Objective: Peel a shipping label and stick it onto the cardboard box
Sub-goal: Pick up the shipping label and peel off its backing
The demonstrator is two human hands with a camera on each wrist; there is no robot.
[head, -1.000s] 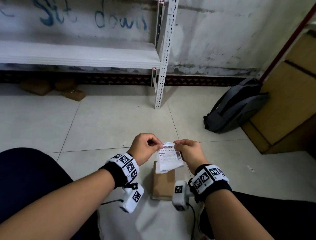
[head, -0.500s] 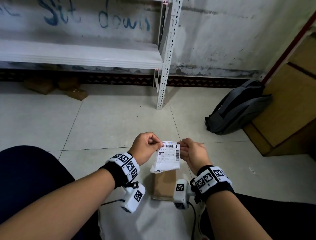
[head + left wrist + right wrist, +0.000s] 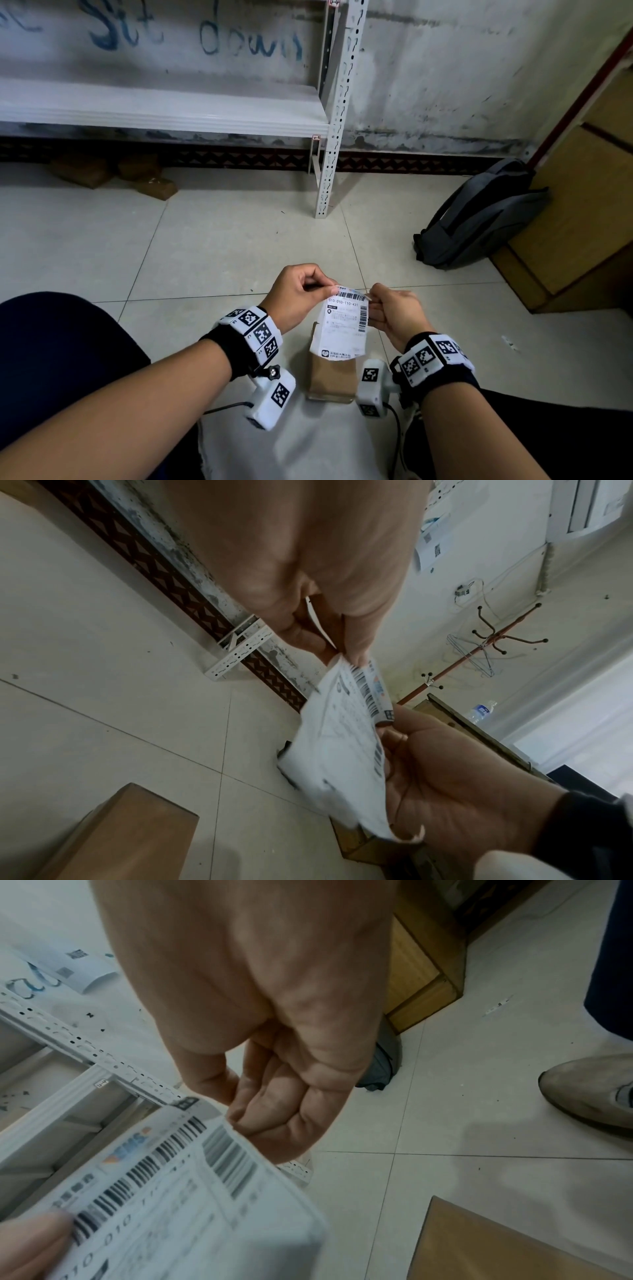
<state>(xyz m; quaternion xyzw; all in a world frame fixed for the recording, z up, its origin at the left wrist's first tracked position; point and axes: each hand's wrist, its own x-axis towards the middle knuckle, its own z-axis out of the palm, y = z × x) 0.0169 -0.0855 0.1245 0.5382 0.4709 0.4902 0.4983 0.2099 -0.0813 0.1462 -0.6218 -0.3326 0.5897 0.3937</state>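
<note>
A white shipping label [image 3: 344,325] with barcodes hangs upright between my hands, print side toward me. My left hand [image 3: 330,289] pinches its top left corner between thumb and forefinger. At the top right edge, my right hand [image 3: 371,298] pinches it with curled fingers. In the right wrist view the label [image 3: 164,1191] fills the lower left, blurred, and its corner meets my right fingertips [image 3: 240,1118]. The left wrist view shows the label [image 3: 342,737] running from my left hand [image 3: 339,653] down to the right one. A brown cardboard box [image 3: 330,380] lies flat on the floor directly under the label.
A white shelf post [image 3: 329,137] stands ahead. A grey backpack [image 3: 479,219] leans on a wooden cabinet [image 3: 582,205] at the right. Small brown boxes [image 3: 154,186] lie under the shelf. A white cloth [image 3: 291,445] covers the floor between my knees. A shoe [image 3: 589,1091] is at the right.
My right hand shifted from the label's top middle to its top right edge, and the hands drew slightly apart. The label now hangs flatter, its print facing me.
</note>
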